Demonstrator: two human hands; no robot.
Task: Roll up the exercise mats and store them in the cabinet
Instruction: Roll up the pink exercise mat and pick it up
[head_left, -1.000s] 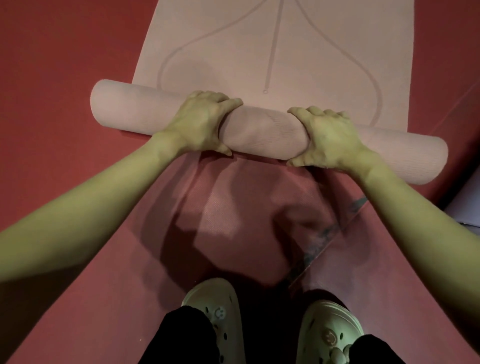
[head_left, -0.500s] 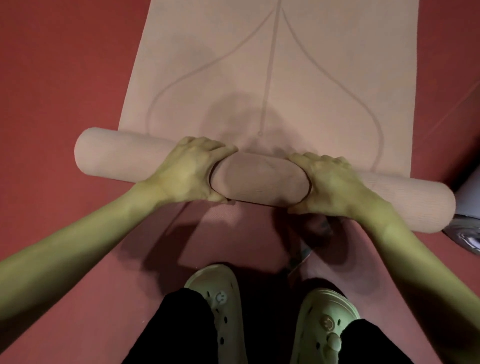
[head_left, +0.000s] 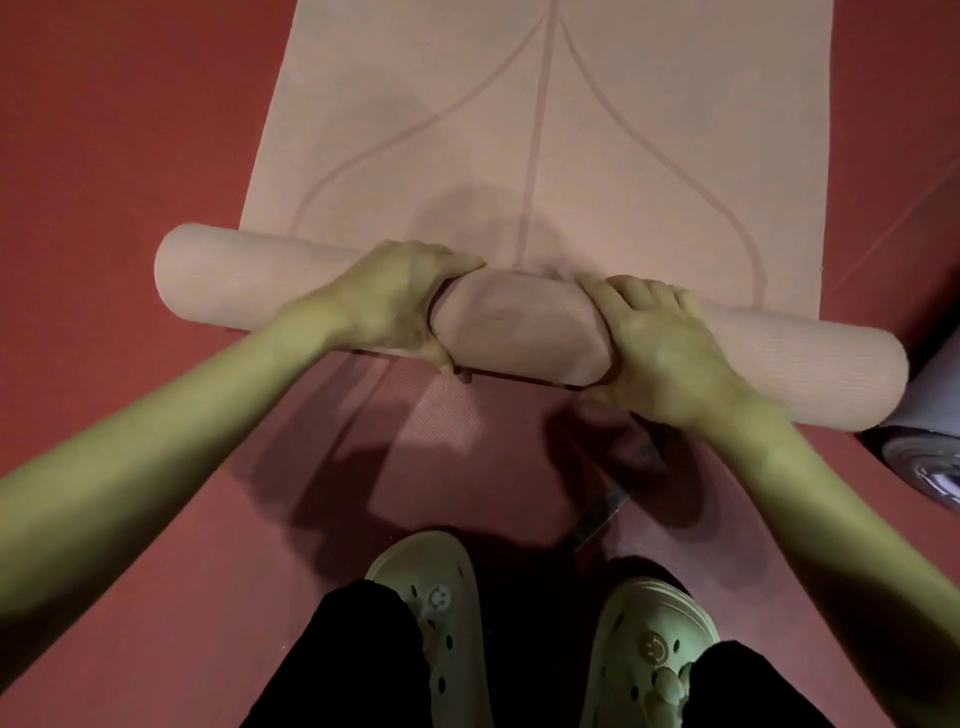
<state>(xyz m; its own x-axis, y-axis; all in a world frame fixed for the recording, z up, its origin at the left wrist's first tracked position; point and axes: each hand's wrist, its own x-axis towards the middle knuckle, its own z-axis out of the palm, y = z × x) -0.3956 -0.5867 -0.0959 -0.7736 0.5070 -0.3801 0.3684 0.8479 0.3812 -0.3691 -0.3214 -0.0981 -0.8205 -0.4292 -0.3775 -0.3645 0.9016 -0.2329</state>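
Both grips are clamped on the half-rolled pink mat (head_left: 524, 327) lying across the red floor (head_left: 114, 156), left hand (head_left: 400, 301) left of centre, right hand (head_left: 660, 343) right, its flat part stretching far.

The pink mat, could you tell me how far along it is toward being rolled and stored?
Done: the near end of the pink mat is wound into a thick roll. In hand: the left hand and right hand each keep a grip on the roll's middle. Left: a long flat stretch lies unrolled ahead on the red floor; no cabinet is in view.
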